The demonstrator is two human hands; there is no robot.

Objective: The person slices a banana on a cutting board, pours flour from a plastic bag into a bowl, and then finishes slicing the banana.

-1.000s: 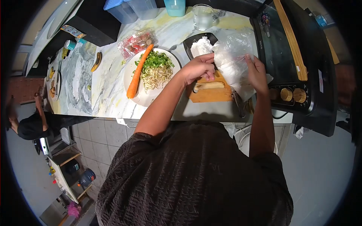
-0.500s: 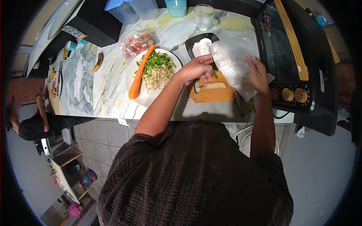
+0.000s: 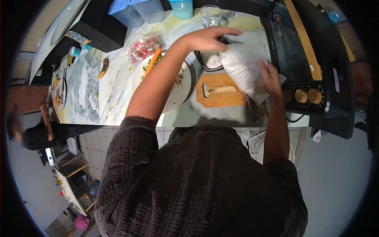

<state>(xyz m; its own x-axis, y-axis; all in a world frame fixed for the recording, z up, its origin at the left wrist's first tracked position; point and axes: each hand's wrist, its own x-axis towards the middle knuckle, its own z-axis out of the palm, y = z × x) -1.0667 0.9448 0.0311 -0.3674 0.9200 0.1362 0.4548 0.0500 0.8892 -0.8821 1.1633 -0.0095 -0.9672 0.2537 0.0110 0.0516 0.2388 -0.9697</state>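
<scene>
My right hand (image 3: 271, 79) grips the side of a clear plastic bag of white powder (image 3: 242, 69), which hangs over the right end of a wooden cutting board (image 3: 221, 100). Above a black dish (image 3: 201, 59) of white powder, my left hand (image 3: 211, 39) is raised with its fingers apart and holds nothing. On the board lies a pale, long piece of food (image 3: 223, 89). A white plate (image 3: 183, 94) carries a carrot (image 3: 152, 63), chopped greens and sprouts, partly hidden by my left forearm.
A wrapped pack (image 3: 145, 48) sits behind the plate. Plastic tubs (image 3: 148, 11) and a glass bowl (image 3: 211, 16) stand at the back. A black oven (image 3: 316, 85) borders the right side. Another person (image 3: 37, 134) is at the far left.
My left hand has moved away from the bag, up and back over the black dish, and its fingers have spread. My right hand keeps the bag in nearly the same place.
</scene>
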